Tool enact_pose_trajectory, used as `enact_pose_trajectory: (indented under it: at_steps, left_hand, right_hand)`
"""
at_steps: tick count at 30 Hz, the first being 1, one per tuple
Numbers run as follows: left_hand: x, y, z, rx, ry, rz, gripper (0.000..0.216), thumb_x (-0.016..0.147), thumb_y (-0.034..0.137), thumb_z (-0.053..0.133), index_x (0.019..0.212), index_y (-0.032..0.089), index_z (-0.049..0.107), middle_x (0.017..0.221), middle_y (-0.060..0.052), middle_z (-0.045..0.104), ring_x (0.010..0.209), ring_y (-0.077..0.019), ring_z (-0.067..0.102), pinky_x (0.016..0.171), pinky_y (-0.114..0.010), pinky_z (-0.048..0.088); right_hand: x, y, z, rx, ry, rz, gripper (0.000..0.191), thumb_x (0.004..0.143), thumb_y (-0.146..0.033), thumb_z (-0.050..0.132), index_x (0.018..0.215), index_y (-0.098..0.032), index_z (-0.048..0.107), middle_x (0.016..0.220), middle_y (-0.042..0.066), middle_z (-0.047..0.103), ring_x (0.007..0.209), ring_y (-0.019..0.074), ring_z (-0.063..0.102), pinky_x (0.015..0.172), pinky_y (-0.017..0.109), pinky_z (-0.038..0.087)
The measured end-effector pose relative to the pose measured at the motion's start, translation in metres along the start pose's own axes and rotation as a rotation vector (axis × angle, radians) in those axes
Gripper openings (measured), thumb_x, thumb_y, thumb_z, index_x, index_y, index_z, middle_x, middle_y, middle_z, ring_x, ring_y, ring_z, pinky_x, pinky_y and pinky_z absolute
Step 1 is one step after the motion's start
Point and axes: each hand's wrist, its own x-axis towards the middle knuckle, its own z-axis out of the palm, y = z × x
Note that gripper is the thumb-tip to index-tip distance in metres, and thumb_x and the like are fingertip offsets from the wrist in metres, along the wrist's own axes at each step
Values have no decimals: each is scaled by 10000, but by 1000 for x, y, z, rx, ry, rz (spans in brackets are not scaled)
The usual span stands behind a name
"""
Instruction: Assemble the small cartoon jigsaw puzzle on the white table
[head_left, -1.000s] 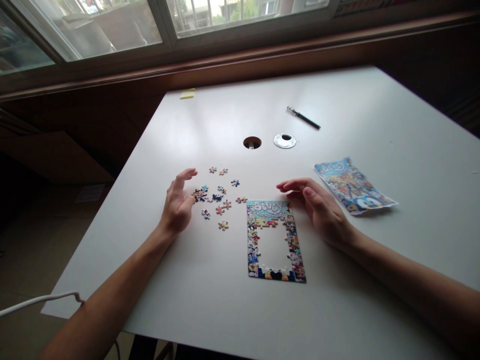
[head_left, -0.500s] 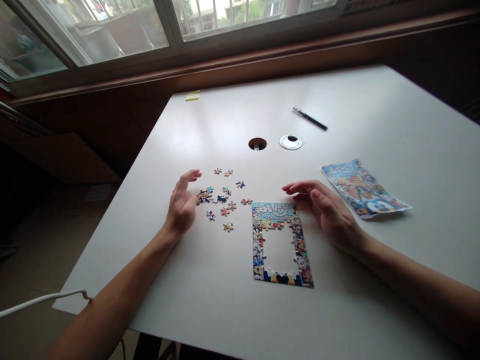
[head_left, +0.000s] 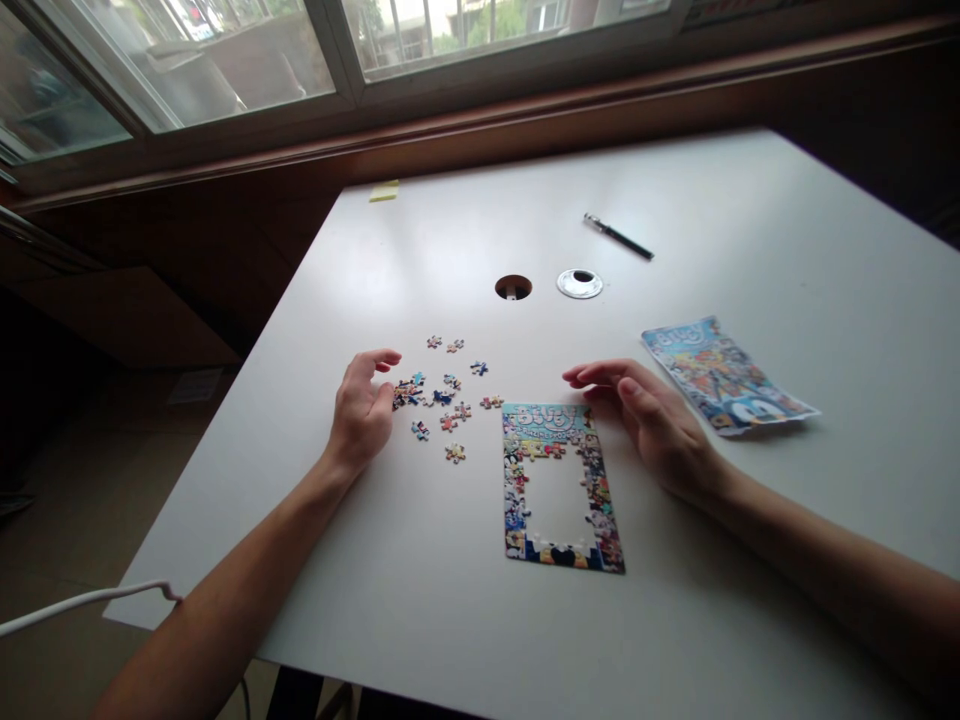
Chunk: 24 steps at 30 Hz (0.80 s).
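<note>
Resting on its side at the left edge of the loose jigsaw pieces, my left hand has its fingers curved and apart, with nothing seen in it. Several of those pieces lie scattered, and a small heap sits right by the thumb. To their right lies a partly assembled puzzle, a rectangular border with "Bluey" lettering along the top and the white table showing through its middle. My right hand stays open beside the puzzle's upper right corner, fingers stretched to the left and holding nothing.
A crumpled Bluey picture sheet lies right of my right hand. Farther back on the white table are a black pen, a round metal cover and a cable hole. A white cable runs by my left forearm.
My left hand's fingers have lowered and curled slightly. My right hand keeps its pose, and the pieces and puzzle lie as before.
</note>
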Motion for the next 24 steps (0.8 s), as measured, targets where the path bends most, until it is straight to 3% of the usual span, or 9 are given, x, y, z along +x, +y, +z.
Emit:
enact_pose_trajectory:
  at_steps: [24]
  left_hand:
    - [-1, 2, 0, 42, -55, 2, 291, 867, 166, 545, 1150, 223, 585, 1172, -43, 649, 1065, -221, 601, 1022, -415, 432]
  right_hand:
    - [1, -1, 0, -28, -7, -9, 358, 999, -519, 435, 1103, -256, 655, 1190, 75, 656, 1168, 273, 577, 1030, 436, 461]
